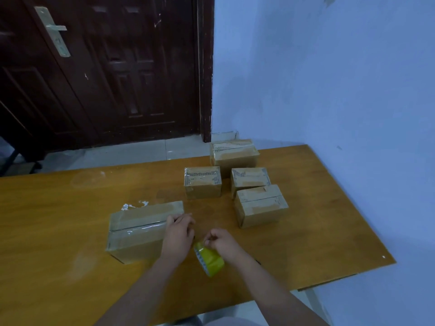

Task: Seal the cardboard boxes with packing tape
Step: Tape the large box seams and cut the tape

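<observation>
Pressing left hand point(178, 229) on taped box point(141, 229)

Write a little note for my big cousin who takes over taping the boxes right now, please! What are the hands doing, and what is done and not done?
Left hand: fingers lie on the right end of the big box.
Right hand: pinches the yellow tape roll, just right of that box.
Big box: clear tape already runs along its top seam.
Four smaller boxes stand behind on the table; their tops show tape.
Left: probably cut and press down this strip, then check the other boxes' seams.
</observation>
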A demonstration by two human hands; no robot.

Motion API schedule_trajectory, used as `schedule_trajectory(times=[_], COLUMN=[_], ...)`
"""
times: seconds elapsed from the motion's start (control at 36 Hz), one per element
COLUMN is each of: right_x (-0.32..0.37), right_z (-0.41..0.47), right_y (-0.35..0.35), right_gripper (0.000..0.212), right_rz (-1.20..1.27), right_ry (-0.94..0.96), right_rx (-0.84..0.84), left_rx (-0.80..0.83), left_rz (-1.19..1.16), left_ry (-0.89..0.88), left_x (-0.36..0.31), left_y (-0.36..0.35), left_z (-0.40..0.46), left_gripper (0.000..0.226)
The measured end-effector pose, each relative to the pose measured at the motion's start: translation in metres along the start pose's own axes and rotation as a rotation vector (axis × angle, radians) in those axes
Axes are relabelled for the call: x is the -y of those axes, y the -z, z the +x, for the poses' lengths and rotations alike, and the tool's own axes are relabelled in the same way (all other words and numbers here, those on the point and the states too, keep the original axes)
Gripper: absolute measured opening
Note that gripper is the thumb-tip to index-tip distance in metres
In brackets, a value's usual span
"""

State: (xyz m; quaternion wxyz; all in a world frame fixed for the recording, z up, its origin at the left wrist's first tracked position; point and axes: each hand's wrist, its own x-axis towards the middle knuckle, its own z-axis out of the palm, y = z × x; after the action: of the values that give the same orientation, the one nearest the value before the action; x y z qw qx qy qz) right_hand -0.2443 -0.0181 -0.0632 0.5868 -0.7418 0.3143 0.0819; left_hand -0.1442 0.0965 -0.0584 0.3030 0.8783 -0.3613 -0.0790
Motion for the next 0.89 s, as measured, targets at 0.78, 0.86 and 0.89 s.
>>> schedule_trajectory(times=[0.78,0.86,0.89], right_x=[0.062,0.080,0.085], right_z=[0.025,0.018,0.014], right_y=[0.007,0.003,0.003], right_gripper=[0.023,0.030,0.031], right_rz=[-0.376,-0.324,-0.314], right_ry=[0.013,0.002,0.010], right_rx=[0.251,0.279,0.290], left_rx=[-0.210,-0.057,-0.054], left_rz=[-0.338,-0.552,-0.625], left_ry=[0.949,1.013,1.013], left_x=[0.083,0.092,0.094], left_y=[0.095,0.092,0.092], left_z=[-0.007,-0.007,-0.007], left_gripper=[0.064,0.071,0.071])
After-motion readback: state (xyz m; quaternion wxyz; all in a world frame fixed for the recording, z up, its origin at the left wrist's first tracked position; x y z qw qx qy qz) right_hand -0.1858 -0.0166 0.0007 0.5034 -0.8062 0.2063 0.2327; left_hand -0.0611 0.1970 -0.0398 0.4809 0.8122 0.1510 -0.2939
